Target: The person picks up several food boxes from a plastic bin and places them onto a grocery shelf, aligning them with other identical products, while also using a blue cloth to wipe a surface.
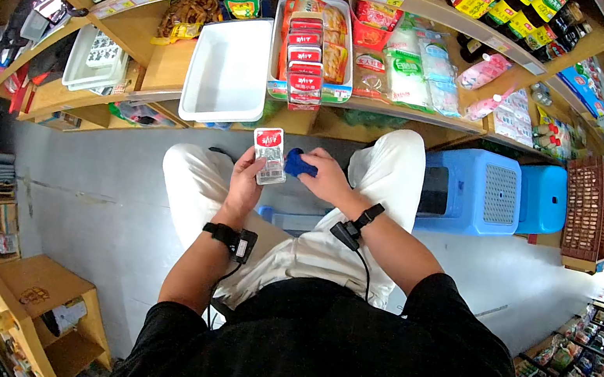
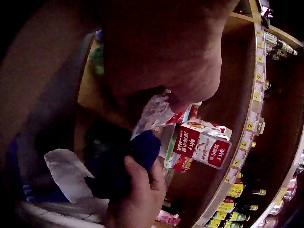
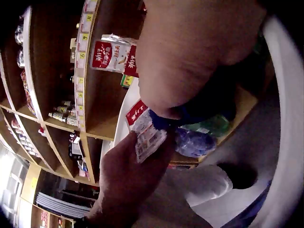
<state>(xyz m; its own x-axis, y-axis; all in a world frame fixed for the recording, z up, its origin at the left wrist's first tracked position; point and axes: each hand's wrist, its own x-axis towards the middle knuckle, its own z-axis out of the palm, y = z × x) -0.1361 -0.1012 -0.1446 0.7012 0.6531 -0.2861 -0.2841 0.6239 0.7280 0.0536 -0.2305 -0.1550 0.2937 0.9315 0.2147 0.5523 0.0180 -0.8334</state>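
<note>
My left hand (image 1: 241, 185) grips a small flat snack packet (image 1: 270, 153) with a red top and a clear, printed lower part, held upright over the lap. A bunched dark blue cloth (image 1: 296, 162) is pinched in my right hand (image 1: 330, 183), right at the packet's side edge. In the right wrist view the cloth (image 3: 161, 121) overlaps the packet (image 3: 148, 137), and the left thumb lies along its face. The left wrist view shows the packet (image 2: 154, 114) partly hidden behind the left hand, with the right-hand fingers (image 2: 137, 178) curled into the cloth.
On the low shelf ahead stand a white plastic tub (image 1: 198, 85) and a carton (image 1: 339, 95) with stacked red packets (image 1: 304, 86). Bagged goods (image 1: 408, 75) lie to the right. Blue plastic stools (image 1: 468, 187) and a brown basket (image 1: 588, 202) flank the right leg; a wooden stand (image 1: 38, 285) is behind left.
</note>
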